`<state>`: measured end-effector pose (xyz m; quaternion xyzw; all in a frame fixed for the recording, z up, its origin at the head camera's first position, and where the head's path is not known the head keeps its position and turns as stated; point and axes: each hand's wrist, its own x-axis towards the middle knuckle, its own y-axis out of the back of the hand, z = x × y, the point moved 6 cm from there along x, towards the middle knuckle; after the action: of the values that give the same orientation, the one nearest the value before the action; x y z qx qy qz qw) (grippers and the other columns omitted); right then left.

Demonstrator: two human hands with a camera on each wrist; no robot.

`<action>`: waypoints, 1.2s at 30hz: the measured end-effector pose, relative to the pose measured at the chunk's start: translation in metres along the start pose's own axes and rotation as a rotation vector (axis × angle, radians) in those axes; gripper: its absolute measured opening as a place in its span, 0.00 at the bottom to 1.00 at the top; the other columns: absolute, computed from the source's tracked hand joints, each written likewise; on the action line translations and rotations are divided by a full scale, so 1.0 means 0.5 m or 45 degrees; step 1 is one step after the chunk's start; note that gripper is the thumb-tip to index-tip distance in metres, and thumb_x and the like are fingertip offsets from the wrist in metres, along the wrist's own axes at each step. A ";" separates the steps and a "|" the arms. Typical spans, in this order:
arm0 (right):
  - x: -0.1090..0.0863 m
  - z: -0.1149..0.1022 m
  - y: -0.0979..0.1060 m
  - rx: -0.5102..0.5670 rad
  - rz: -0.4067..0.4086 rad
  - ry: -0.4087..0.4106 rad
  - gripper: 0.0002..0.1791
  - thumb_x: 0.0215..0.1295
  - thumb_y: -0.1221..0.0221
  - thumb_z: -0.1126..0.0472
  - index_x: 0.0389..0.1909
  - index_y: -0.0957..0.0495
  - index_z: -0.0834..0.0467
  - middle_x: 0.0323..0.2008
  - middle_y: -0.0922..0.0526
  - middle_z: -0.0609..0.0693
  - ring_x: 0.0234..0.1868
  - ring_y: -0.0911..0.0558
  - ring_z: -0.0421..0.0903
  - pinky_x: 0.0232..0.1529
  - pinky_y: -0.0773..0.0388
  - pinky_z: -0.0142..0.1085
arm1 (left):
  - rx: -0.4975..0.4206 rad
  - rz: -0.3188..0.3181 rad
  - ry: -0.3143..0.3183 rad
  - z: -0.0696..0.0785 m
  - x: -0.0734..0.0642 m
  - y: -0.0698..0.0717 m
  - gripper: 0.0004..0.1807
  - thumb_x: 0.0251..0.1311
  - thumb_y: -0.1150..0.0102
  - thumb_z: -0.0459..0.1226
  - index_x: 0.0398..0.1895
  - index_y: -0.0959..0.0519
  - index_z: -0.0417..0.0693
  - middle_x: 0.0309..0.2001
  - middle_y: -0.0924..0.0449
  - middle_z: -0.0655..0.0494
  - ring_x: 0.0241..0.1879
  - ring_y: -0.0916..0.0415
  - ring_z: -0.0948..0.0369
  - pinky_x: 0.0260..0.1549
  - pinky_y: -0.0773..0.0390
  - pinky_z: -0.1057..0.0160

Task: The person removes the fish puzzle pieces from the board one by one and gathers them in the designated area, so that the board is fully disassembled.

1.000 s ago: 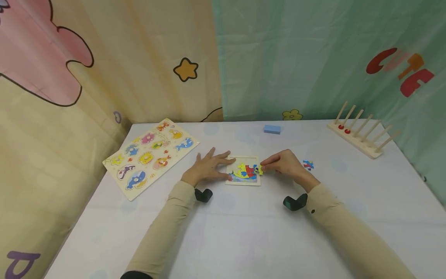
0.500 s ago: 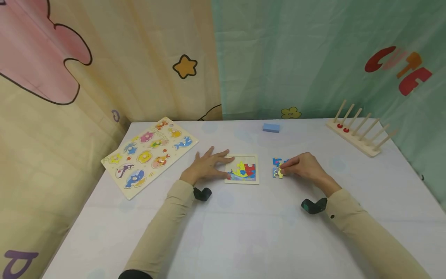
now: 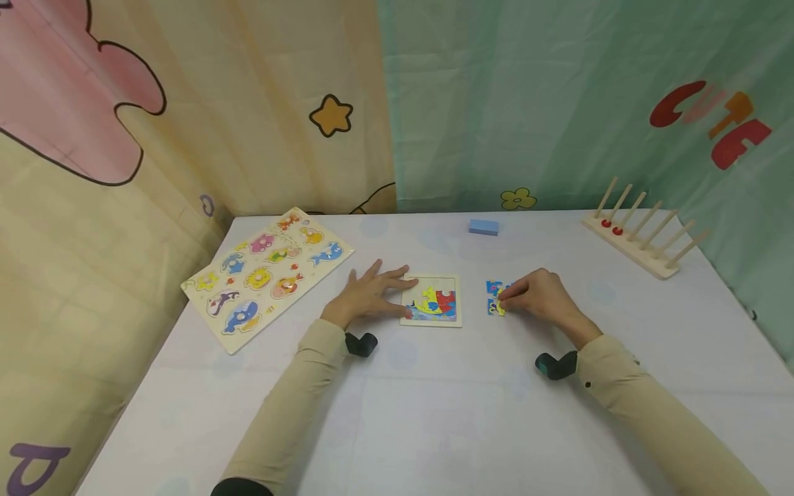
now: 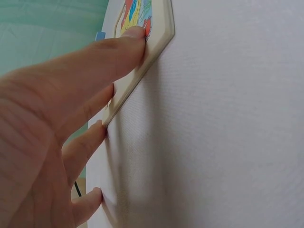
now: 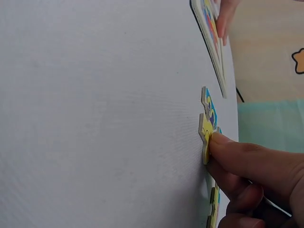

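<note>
A small framed jigsaw puzzle lies on the table, with yellow, red and blue pieces in its lower part and bare wood above. My left hand rests on its left side with fingers spread; in the left wrist view the thumb presses the picture near the frame's edge. To the right, my right hand pinches a yellow puzzle piece between thumb and fingers. Loose blue puzzle pieces lie right by it, partly hidden behind the fingers.
On the left lies a wooden animal peg board. A blue block sits near the back edge. Toward the back right stands a wooden rack with upright pegs and two red beads. Curtains hang behind the table.
My right hand has drawn back to the right with the yellow puzzle piece, from the frame's right edge to the loose pieces, and is now nearly still. My left hand stays in place.
</note>
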<state>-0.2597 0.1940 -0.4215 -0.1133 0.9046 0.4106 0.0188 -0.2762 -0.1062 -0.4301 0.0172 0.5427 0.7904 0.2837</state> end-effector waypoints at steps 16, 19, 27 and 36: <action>0.029 -0.053 -0.019 0.081 -0.015 0.024 0.10 0.62 0.33 0.59 0.40 0.12 0.59 0.42 0.13 0.55 0.46 0.19 0.52 0.46 0.21 0.43 | 0.006 -0.009 0.010 0.001 -0.001 0.003 0.38 0.56 0.37 0.60 0.71 0.35 0.74 0.77 0.53 0.70 0.77 0.73 0.48 0.66 0.73 0.31; 0.042 -0.088 -0.049 0.076 -0.068 0.065 0.10 0.63 0.35 0.61 0.43 0.13 0.60 0.44 0.14 0.55 0.43 0.21 0.51 0.44 0.21 0.41 | 0.014 -0.012 0.001 0.002 -0.001 0.001 0.38 0.57 0.37 0.60 0.71 0.35 0.73 0.77 0.53 0.70 0.77 0.73 0.48 0.66 0.73 0.31; 0.074 -0.159 -0.126 0.052 -0.189 0.183 0.15 0.57 0.31 0.64 0.47 0.15 0.62 0.39 0.15 0.51 0.37 0.23 0.47 0.40 0.24 0.36 | 0.027 -0.012 0.007 0.001 0.002 -0.004 0.38 0.56 0.38 0.62 0.71 0.35 0.75 0.77 0.54 0.71 0.77 0.72 0.48 0.66 0.72 0.30; 0.083 -0.179 -0.150 0.018 -0.288 0.183 0.24 0.55 0.31 0.65 0.55 0.20 0.63 0.36 0.20 0.51 0.37 0.24 0.47 0.41 0.25 0.37 | 0.043 -0.001 0.008 -0.004 0.004 -0.004 0.38 0.55 0.38 0.63 0.71 0.35 0.76 0.77 0.54 0.73 0.77 0.72 0.48 0.66 0.72 0.30</action>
<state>-0.2783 0.0717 -0.4229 -0.2436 0.8880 0.3901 0.0008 -0.2777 -0.1065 -0.4330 0.0194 0.5570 0.7809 0.2820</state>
